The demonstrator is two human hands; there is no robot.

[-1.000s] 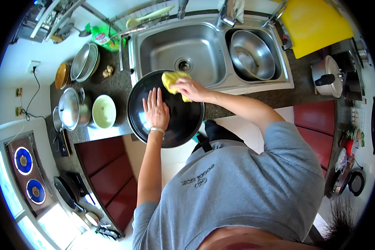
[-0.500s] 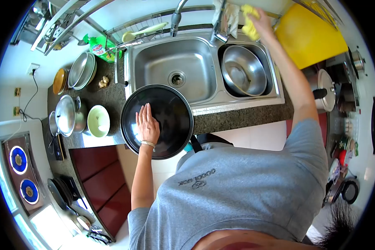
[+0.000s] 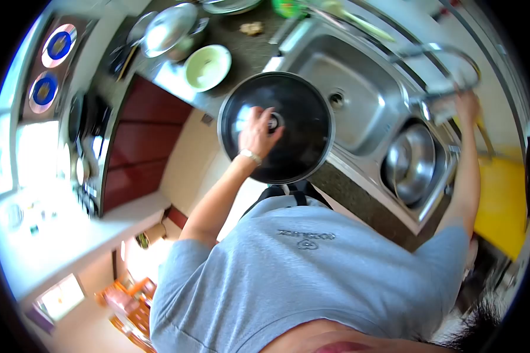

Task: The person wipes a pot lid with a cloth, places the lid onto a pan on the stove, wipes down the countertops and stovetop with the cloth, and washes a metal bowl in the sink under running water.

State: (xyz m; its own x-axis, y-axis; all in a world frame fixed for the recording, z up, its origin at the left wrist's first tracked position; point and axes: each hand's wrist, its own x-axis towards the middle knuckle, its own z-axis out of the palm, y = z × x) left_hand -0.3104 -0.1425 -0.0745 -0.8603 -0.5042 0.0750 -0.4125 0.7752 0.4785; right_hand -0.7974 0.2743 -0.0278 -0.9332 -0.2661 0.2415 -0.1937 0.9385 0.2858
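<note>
A large black round lid with a pale metal rim is in front of my body at the counter edge. My left hand is on its top, fingers curled about the small knob at its centre. My right hand reaches out to the far right, behind the sink by the faucet. It is blurred, and a whitish cloth is right beside it. A strip of yellow cloth shows just below that hand. Whether its fingers hold anything is unclear.
A double steel sink lies beyond the lid, with a steel bowl in its smaller basin. A green bowl and a lidded pot stand on the counter to the left. A yellow board is at right.
My view has turned. My left hand has gone from lying flat on the lid to curled at its knob. My right hand has left the yellow cloth and moved to the whitish cloth.
</note>
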